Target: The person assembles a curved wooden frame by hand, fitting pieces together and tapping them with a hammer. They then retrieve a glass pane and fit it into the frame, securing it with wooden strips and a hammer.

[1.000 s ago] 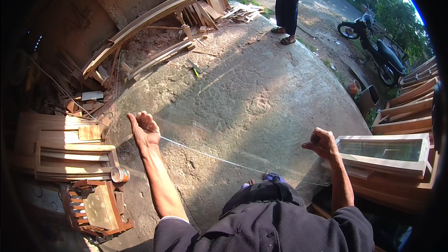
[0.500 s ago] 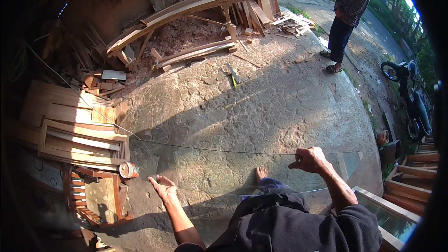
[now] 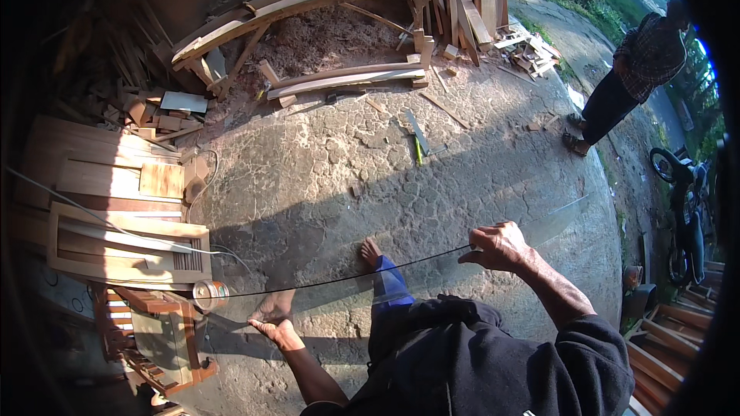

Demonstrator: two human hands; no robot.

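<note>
A long clear glass pane (image 3: pixel 339 294) stretches across in front of me, tilted, with its far edge showing as a dark line. My right hand (image 3: pixel 499 246) is closed over that far edge, fingers curled round it. Lower down, my left hand (image 3: pixel 277 333) grips the pane's near edge, its thumb pointing left; a hand-like reflection shows in the glass just above it. Beyond the pane's left part stands a small round tub (image 3: pixel 210 295). My bare foot (image 3: pixel 371 251) is on the floor just past the pane's dark edge.
Wooden frames and panels (image 3: pixel 127 243) are stacked at left, above a wooden chair (image 3: pixel 158 339). A square and a yellow-green tool (image 3: pixel 418 150) lie on the cracked concrete floor (image 3: pixel 308 154). A curved wooden beam (image 3: pixel 324 4) stands behind. At right are a person (image 3: pixel 636 69) and a motorcycle (image 3: pixel 686 216).
The pane has swung and tilted, its right end farther away and its left end nearer. Both hands keep hold of it. My foot has stepped forward and left, and the whole view has turned.
</note>
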